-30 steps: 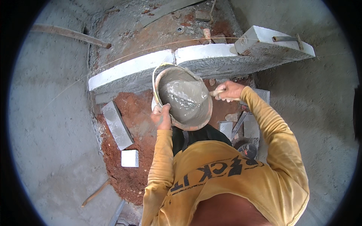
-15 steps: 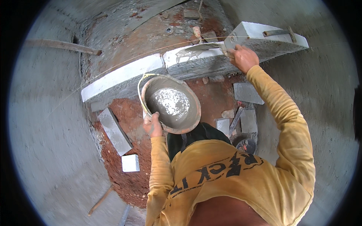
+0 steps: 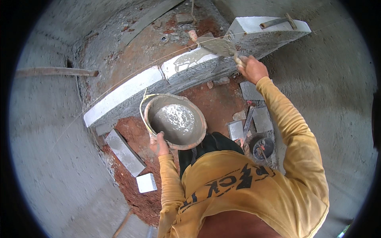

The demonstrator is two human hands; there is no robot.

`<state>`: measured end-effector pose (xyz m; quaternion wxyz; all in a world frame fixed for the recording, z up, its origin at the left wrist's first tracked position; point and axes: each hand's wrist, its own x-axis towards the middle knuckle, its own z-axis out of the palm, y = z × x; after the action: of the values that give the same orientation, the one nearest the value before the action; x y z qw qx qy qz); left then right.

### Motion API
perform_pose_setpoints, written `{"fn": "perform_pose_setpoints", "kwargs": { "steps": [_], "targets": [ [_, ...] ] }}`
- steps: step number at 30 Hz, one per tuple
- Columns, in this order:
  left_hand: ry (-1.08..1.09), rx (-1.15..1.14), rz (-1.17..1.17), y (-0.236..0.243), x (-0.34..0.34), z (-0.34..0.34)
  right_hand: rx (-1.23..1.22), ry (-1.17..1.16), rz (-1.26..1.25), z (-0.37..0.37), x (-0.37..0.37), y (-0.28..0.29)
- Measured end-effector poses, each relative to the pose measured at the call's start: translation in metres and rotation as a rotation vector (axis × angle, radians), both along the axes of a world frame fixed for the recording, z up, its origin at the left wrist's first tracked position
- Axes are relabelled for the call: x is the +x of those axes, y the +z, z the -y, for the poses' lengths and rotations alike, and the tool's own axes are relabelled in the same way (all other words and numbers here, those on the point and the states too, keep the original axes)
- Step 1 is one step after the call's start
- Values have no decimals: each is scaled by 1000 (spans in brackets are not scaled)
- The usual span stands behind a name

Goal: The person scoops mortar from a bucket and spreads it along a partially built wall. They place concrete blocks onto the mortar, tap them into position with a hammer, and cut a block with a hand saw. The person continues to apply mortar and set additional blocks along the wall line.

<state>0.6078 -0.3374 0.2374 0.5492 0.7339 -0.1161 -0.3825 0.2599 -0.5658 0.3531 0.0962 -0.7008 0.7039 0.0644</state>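
My left hand [image 3: 159, 144] is closed on the rim of a round bucket [image 3: 204, 133], tilted in front of my body. Wet grey mortar [image 3: 174, 121] fills much of it, shiny on top. My right hand [image 3: 253, 70] grips the handle of a trowel [image 3: 219, 46], its blade coated in mortar and held over the low wall of white blocks [image 3: 125, 94]. A patch of mortar [image 3: 188, 59] is smeared on the block top just left of the blade. Further right, a taller white block [image 3: 248, 27] stands on the wall with a hammer [image 3: 278, 22] lying on it.
A thin string line [image 3: 135, 72] runs along the wall. Loose grey blocks [image 3: 125, 152] and a small white block [image 3: 146, 183] lie on red soil at left. At right are more blocks [image 3: 262, 119] and a dark bucket [image 3: 263, 148]. A wooden pole [image 3: 57, 72] juts from the left wall.
My right hand has turned the trowel so its mortar-covered blade shows more broadly. The view has shifted and rotated slightly; the left hand keeps its hold on the bucket.
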Motion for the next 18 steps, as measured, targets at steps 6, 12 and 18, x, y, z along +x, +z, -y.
{"fn": "perform_pose_setpoints", "kwargs": {
  "steps": [6,12,18],
  "targets": [
    [-75,-12,-13,-3,9,2,267,9,181,-4,33,-3],
    [-127,-46,-20,-3,18,1,146,-252,298,-25,2,-35],
    [-162,20,1,-3,30,5,97,-196,345,-68,22,-26]
  ]
}}
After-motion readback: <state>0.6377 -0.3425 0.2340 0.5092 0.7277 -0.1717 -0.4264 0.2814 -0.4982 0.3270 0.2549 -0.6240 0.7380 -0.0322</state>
